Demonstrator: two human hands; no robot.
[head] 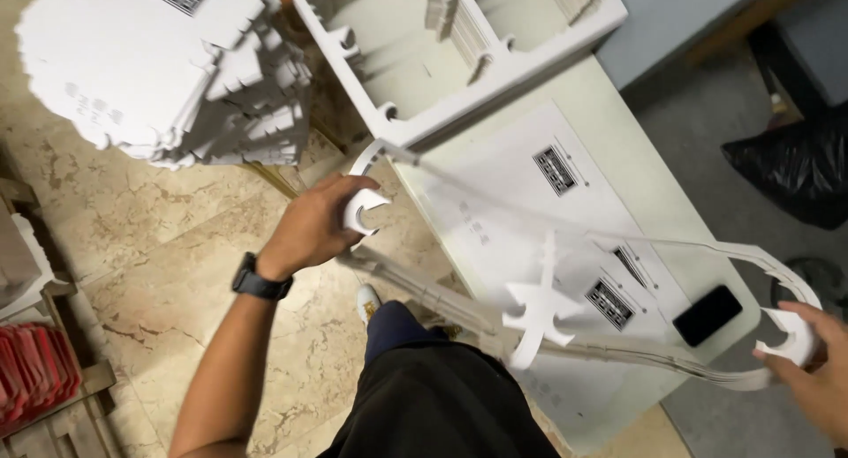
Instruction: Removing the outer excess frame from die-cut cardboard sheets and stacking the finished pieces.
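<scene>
Left hand: the left hand [311,227] was curled shut around one hooked end of the thin white die-cut frame [618,246], fingers wrapped over it, just off the table's near-left corner and above the stone floor [141,211].
Right hand: the right hand [817,370] gripped the opposite hooked end of the frame, fingers partly closed on it, past the table's far-right end; only part of the hand showed at the picture's edge.
Frame: the die-cut frame stretched between both hands, lifted above the pale table [618,140], its strips bowed and blurred, with a cross-shaped tab [539,312] hanging near the middle over the table's front edge.
Sheets: large white die-cut sheets [521,202] lay flat on the table, directly under the lifted frame.
Cut-out board: a thicker white board with windows cut out [459,43] rested on the table's back end, beyond the sheets.
Phone: a dark phone [707,315] lay on the table near its right end, just beside the sheets.
Stack: a tall stack of white cut pieces [159,69] stood left of the table, well apart from it.
Watch: a black wristwatch [259,281] sat on the left wrist, left of the table.
Bag: a black bag [795,162] lay on the ground beyond the table's far side.
</scene>
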